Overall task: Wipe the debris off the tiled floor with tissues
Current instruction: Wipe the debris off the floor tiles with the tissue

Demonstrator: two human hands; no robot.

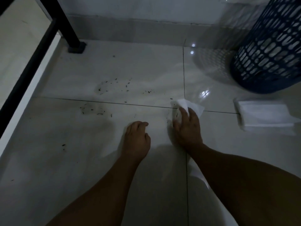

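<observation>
Small dark debris lies scattered over the glossy white tiled floor, in patches on both sides of a grout line, with a few specks further left. My right hand presses a white tissue flat onto the floor at the right end of the debris. My left hand hovers or rests just above the tile to its left, fingers loosely curled and holding nothing.
A pack of white tissues lies on the floor at the right. Behind it stands a blue lattice basket. A black metal leg and frame stand at the left, by the wall.
</observation>
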